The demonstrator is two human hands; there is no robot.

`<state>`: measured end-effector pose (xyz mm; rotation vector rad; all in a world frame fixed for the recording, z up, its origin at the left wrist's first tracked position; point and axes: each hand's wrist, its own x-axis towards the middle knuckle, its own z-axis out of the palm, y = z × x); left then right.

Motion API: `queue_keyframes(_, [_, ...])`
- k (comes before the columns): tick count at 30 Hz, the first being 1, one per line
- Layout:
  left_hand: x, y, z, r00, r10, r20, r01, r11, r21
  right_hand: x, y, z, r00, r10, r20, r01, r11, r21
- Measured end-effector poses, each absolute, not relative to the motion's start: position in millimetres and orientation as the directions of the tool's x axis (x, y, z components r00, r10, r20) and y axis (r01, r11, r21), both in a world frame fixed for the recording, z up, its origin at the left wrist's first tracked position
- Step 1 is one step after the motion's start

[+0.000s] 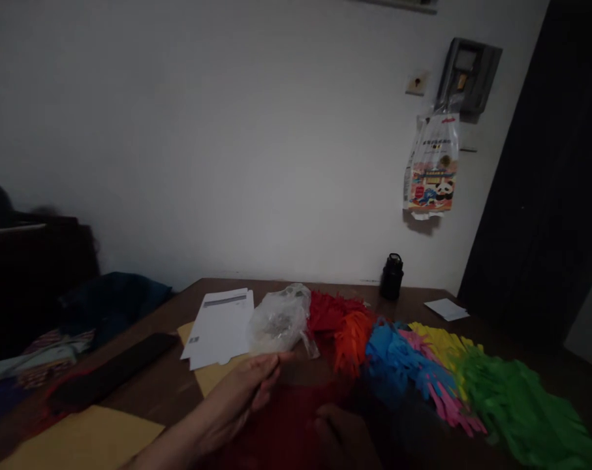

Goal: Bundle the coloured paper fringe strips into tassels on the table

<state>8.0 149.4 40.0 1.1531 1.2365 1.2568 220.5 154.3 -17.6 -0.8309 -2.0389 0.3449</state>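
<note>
My left hand (244, 391) reaches in from the lower left with its thumb and fingers pressed together in a pinch. Whatever lies between those fingertips is too small or dim to make out. A dark red sheet (286, 431), thin like tissue or cloth, spreads below and between my hands. My right hand (344, 434) is low at the bottom edge, beside the sheet's right part; it is dark and blurred, so its grip is unclear. Just beyond my left fingertips sits a crumpled clear plastic bag (279, 320). Red fringed strips (332, 313) and orange fringed strips (353, 339) lie right of it.
Blue fringe (391, 356), pink fringe (452, 408), yellow fringe (442, 346) and a green fringed bundle (525, 405) spread rightward. White papers (222, 326), a yellow sheet (90, 440) and a long black object (114, 369) lie left. A black bottle (391, 277) stands by the wall.
</note>
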Motion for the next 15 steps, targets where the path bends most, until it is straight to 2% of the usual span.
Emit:
queue_keyframes(2, [21,120,35,0.003,0.992,-0.128,-0.289,0.123,0.949,216,149,-20,-0.302,0.768,0.564,0.385,0.640,-0.665])
queue_keyframes(3, [27,109,32,0.033,0.987,-0.159,-0.382,0.159,0.910,214,143,-21,-0.251,0.789,0.561,0.381,0.613,-0.692])
queue_keyframes(6, [40,91,22,0.048,0.981,-0.188,-0.539,0.184,0.822,209,121,-25,-0.078,0.776,0.626,0.400,0.600,-0.693])
queue_keyframes(8, [44,87,18,0.000,0.977,-0.212,-0.591,0.171,0.788,207,110,-25,-0.037,0.745,0.666,0.416,0.617,-0.668])
queue_keyframes(12, [47,87,11,-0.051,0.954,-0.295,-0.605,0.205,0.769,204,111,-16,-0.211,0.770,0.602,0.432,0.626,-0.649])
queue_keyframes(15, [47,90,5,-0.064,0.968,-0.244,-0.551,0.169,0.817,203,119,-5,-0.358,0.776,0.519,0.376,0.629,-0.680])
